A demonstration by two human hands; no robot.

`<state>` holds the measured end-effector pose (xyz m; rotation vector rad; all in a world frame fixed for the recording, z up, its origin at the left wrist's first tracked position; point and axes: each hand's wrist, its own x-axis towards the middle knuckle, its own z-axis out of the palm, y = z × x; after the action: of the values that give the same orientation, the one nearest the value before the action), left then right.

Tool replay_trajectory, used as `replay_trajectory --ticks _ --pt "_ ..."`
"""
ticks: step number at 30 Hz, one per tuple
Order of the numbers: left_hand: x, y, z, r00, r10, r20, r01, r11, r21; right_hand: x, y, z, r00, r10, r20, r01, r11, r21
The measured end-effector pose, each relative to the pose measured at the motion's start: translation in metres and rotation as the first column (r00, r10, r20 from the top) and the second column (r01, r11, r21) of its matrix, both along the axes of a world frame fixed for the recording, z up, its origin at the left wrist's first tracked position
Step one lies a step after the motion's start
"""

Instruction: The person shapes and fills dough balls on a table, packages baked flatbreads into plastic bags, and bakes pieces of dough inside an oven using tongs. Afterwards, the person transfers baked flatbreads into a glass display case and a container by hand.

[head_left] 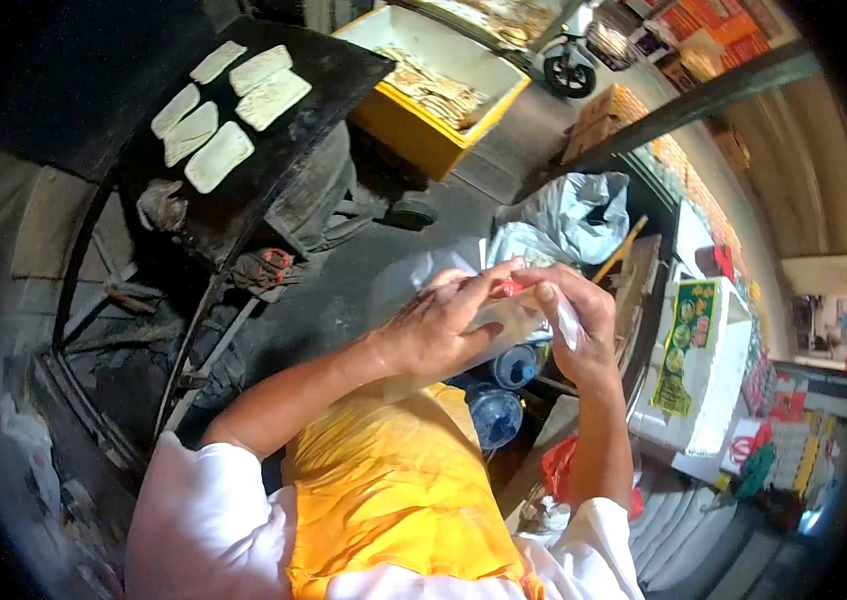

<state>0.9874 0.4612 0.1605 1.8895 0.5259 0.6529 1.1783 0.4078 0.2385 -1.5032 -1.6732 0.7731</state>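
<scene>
In front of my yellow apron both hands are raised close together. A thin clear plastic bag hangs between them, with a small red patch near its upper part. My left hand is closed on the bag with its fingertips at the upper edge. Opposite it, my right hand pinches the bag between thumb and fingers, and a white flap shows at its palm. The bag's far side spreads out behind my left fingers. Whether anything is inside the bag I cannot tell.
Several pale flatbreads lie on a dark griddle at the upper left. Beyond stands a yellow box with browned flatbreads inside. Grey plastic bags, water bottles and a white foam box are on the right.
</scene>
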Motion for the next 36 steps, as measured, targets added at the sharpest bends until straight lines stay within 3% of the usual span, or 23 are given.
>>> replay_trajectory --ticks 2,3,5,6,8,10,12,14,16,18,20,24,25,28,30,32,34,36 --pt "0.005 -0.001 -0.003 0.998 0.029 -0.049 -0.027 0.998 0.054 -0.001 -0.003 -0.009 0.967 -0.13 -0.221 0.114 0.99 -0.085" --pt "0.008 -0.001 -0.002 0.999 0.017 -0.048 -0.014 0.998 0.055 0.001 -0.004 -0.013 0.965 -0.142 -0.22 0.126 0.988 -0.084" --pt "0.014 -0.001 0.003 0.999 0.032 -0.018 -0.032 0.998 -0.045 0.007 -0.005 -0.018 0.836 -0.312 -0.451 0.207 0.941 -0.268" --pt "0.019 -0.001 0.002 1.0 0.022 -0.015 -0.023 0.999 -0.042 0.011 -0.006 -0.021 0.835 -0.318 -0.449 0.216 0.94 -0.264" --pt "0.032 0.0 -0.007 0.98 -0.002 0.201 0.108 0.851 -0.514 0.021 -0.007 -0.026 0.793 -0.359 -0.492 0.179 0.91 -0.375" --pt "0.043 0.002 -0.006 0.975 -0.051 0.217 0.158 0.845 -0.51 0.032 -0.012 -0.031 0.785 -0.362 -0.502 0.172 0.907 -0.385" --pt "0.056 0.002 0.003 0.988 -0.149 0.043 0.154 0.964 -0.218 0.045 -0.018 -0.033 0.765 -0.39 -0.512 0.182 0.894 -0.409" --pt "0.078 -0.004 -0.002 0.986 -0.148 0.078 0.158 0.976 -0.151 0.066 -0.024 -0.037 0.776 -0.385 -0.5 0.142 0.879 -0.456" --pt "0.1 -0.008 -0.008 0.99 -0.085 0.111 0.088 0.996 -0.023 0.082 -0.03 -0.051 0.671 -0.412 -0.616 0.195 0.9 -0.389" --pt "0.118 -0.004 -0.002 0.997 -0.022 0.073 0.027 0.997 -0.074 0.096 -0.036 -0.056 0.608 -0.405 -0.683 0.147 0.903 -0.404" --pt "0.136 -0.003 0.002 0.978 0.183 0.096 -0.172 0.978 -0.115 0.109 -0.039 -0.061 0.698 -0.351 -0.625 0.099 0.911 -0.401" --pt "0.155 0.012 0.003 0.997 0.082 0.005 -0.082 0.996 0.044 0.127 -0.025 -0.066 0.656 -0.345 -0.671 0.109 0.923 -0.368" --pt "0.157 0.021 -0.001 0.997 0.082 -0.006 -0.079 0.973 0.218 0.131 -0.019 -0.069 0.653 -0.335 -0.679 0.101 0.927 -0.36" --pt "0.157 0.042 -0.001 0.994 0.103 -0.044 -0.08 0.925 0.371 0.138 0.011 -0.079 0.632 -0.293 -0.717 0.102 0.949 -0.299" --pt "0.158 0.061 0.002 0.99 0.125 -0.062 -0.096 0.934 0.344 0.145 0.035 -0.085 0.697 -0.319 -0.642 0.129 0.937 -0.324" --pt "0.157 0.084 0.006 0.982 0.137 -0.129 -0.116 0.981 0.157 0.143 0.07 -0.084 0.675 -0.309 -0.67 0.123 0.943 -0.31" --pt "0.157 0.112 -0.008 0.986 0.157 -0.052 -0.147 0.976 0.163 0.142 0.106 -0.086 0.654 -0.303 -0.693 0.126 0.947 -0.295" --pt "0.158 0.141 -0.015 0.984 0.173 -0.046 -0.176 0.981 -0.083 0.144 0.14 -0.091 0.679 -0.275 -0.681 0.05 0.943 -0.33"
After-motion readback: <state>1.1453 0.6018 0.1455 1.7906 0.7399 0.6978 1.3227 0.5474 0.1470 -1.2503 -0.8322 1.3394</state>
